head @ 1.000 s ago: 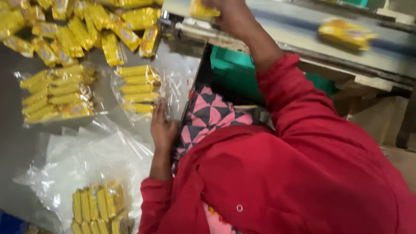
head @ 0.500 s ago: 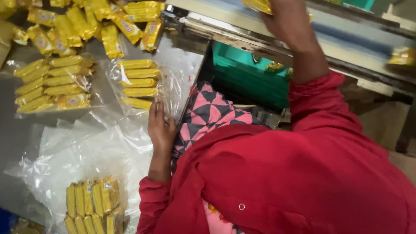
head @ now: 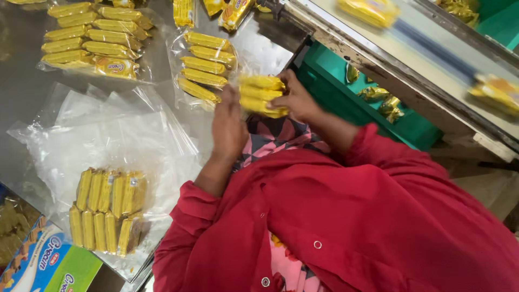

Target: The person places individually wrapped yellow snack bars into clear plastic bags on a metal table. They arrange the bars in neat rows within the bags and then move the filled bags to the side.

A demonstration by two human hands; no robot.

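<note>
Yellow snack packets (head: 262, 95), three stacked, sit clamped in the right hand (head: 298, 100), its fingers curled round their far ends. The left hand (head: 228, 123) stands edge-on just left of that stack, fingers straight and together, flat against the packets' near ends; whether it grips them I cannot tell. Both hands hover over the steel table (head: 21, 92), at its edge. Just beyond the stack lies a clear bag with five packets (head: 204, 64) in a row. Further left of the stack rests a fuller sealed bag (head: 89, 39), and nearer the person a clear bag of upright packets (head: 105, 210) on loose plastic sheets (head: 113, 138). Right of the stack a conveyor belt (head: 432, 51) carries blurred yellow packets, with a green crate (head: 346, 94) under it. Red sleeves (head: 378, 216) cover both arms.
</note>
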